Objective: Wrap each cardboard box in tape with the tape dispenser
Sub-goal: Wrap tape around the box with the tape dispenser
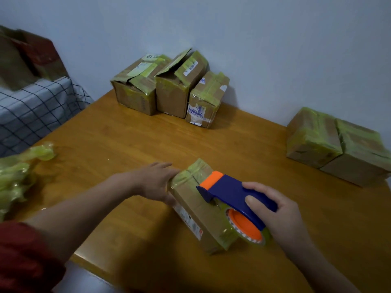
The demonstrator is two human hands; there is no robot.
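Red sleeve (23,256), lower left of frame: creased fabric, bunched on the left upper arm. Both forearms bare.

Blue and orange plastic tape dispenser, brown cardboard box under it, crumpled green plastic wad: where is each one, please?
Blue and orange plastic tape dispenser (231,192): head view, blue body.
Brown cardboard box under it (201,210): head view, bare top face.
Crumpled green plastic wad (19,174): head view, its middle.
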